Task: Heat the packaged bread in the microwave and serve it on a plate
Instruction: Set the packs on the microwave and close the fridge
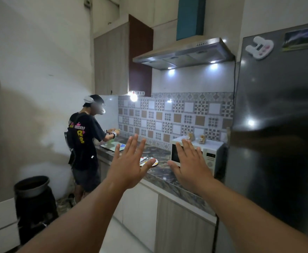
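A white microwave (210, 154) stands on the marbled counter (169, 177) beside the fridge, its door closed. On its top lie two small packets (202, 139) that look like packaged bread. A white plate (154, 162) with coloured spots and something shiny on it sits on the counter left of the microwave. My left hand (129, 162) and my right hand (189, 162) are both held up in front of me, palms forward, fingers spread, holding nothing. My right hand covers part of the microwave door.
A large dark fridge (277, 125) fills the right side. Another person (84, 143) in a black T-shirt works at the counter's far end near a tray (111, 146). A black bin (33, 198) stands on the floor at left. A range hood (184, 53) hangs above.
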